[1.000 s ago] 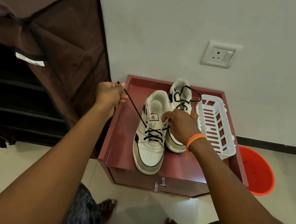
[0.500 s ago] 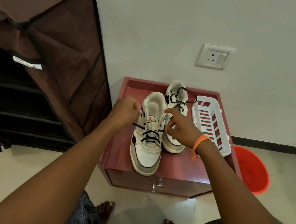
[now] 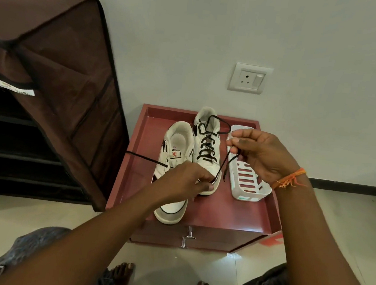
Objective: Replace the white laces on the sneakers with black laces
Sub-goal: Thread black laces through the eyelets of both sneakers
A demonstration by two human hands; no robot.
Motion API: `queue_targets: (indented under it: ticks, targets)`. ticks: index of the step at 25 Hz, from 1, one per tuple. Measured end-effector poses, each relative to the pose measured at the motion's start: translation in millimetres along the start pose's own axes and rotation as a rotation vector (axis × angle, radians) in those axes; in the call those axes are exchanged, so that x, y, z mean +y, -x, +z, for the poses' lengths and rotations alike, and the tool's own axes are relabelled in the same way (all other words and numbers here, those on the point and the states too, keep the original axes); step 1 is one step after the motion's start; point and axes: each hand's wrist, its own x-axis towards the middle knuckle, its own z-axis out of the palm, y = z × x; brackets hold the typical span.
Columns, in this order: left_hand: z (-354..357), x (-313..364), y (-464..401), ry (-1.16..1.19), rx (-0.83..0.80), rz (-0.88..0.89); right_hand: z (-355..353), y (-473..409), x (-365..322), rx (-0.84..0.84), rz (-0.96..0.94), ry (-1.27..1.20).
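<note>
On the red cabinet top (image 3: pixel 233 212), the near sneaker (image 3: pixel 176 155) lies with toe toward 6 o'clock. The left hand (image 3: pixel 187 181) pinches the black lace (image 3: pixel 223 163) low over the eyelets; the right hand (image 3: pixel 262 154), at 2 o'clock from it, pinches the free end. The lace runs slanted between them; its other end trails toward 9 o'clock.

A white slotted plastic basket (image 3: pixel 246 183) is sitting on a maroon drawer cabinet (image 3: pixel 221 215), against a wall bearing a socket plate (image 3: pixel 249 78). A brown fabric shoe rack (image 3: pixel 50 76) is standing beside the cabinet.
</note>
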Motion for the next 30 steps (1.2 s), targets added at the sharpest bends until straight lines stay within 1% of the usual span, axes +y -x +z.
queue_targets:
  ticks: [2,3,5,6,7,8,9,10,11,12,14,16,18,20,23,24,25,26,28,29,30]
  targets:
    - [16.9,-3.0,1.3,-0.255,-0.101,0.026,-6.0,3.8,-4.9,0.008,-0.009,-0.136]
    - [24.5,-5.8,1.9,-0.345,-0.148,0.015,-7.4,4.4,-6.0,0.014,-0.015,-0.174]
    - [35.0,-10.4,1.7,-0.419,-0.235,-0.042,-8.4,5.5,-6.6,0.025,-0.035,-0.207]
    - [36.8,-9.7,1.0,-0.383,-0.234,-0.07,-7.4,5.7,-7.0,0.028,-0.042,-0.217]
    - [36.7,-8.4,-1.4,-0.289,-0.191,-0.095,-6.3,5.2,-6.9,0.027,-0.044,-0.225]
    - [31.6,-2.2,-3.5,-0.152,-0.099,-0.125,-4.6,4.9,-7.1,0.017,-0.038,-0.227]
    - [24.2,7.4,-5.1,-0.001,0.046,-0.158,-1.9,4.7,-7.0,-0.005,-0.023,-0.217]
    - [17.1,17.8,-6.2,0.122,0.231,-0.168,1.6,4.3,-5.3,-0.033,0.004,-0.2]
    - [9.5,27.7,-6.0,0.179,0.413,-0.129,5.6,4.1,-2.6,-0.064,0.042,-0.183]
    - [2.6,34.9,-5.3,0.144,0.54,-0.068,10.2,3.9,1.1,-0.089,0.085,-0.171]
    - [-5.4,39.4,-1.5,-0.076,0.652,0.071,18.7,3.7,6.9,-0.114,0.132,-0.166]
    - [-6.4,35.0,2.4,-0.389,0.674,0.272,24.7,2.6,8.4,-0.118,0.151,-0.172]
    - [-9.1,30.5,2.4,-0.606,0.662,0.502,25.4,-1.7,10.0,-0.108,0.196,-0.239]
    - [-11.5,28.2,-1.3,-0.683,0.634,0.594,24.5,-5.5,12.9,-0.116,0.258,-0.321]
    - [-14.7,19.7,-7.5,-0.695,0.63,0.638,24.8,-8.8,17.8,-0.124,0.301,-0.392]
    - [-13.6,16.6,-9.1,-0.637,0.638,0.614,24.3,-9.3,19.3,-0.124,0.301,-0.398]
    - [-12.0,17.0,-10.1,-0.5,0.654,0.542,23.5,-10.8,21.4,-0.118,0.288,-0.365]
    - [-11.6,19.4,-10.6,-0.278,0.672,0.418,23.2,-11.6,23.0,-0.108,0.26,-0.284]
    - [-14.7,25.7,-11.3,0.248,0.667,0.1,25.7,-10.0,26.7,-0.063,0.196,-0.043]
    - [-17.6,27.2,-11.5,0.45,0.651,-0.026,28.1,-8.0,29.0,-0.059,0.186,0.051]
    - [-20.6,27.1,-11.2,0.582,0.65,-0.113,31.2,-5.6,31.3,-0.075,0.201,0.104]
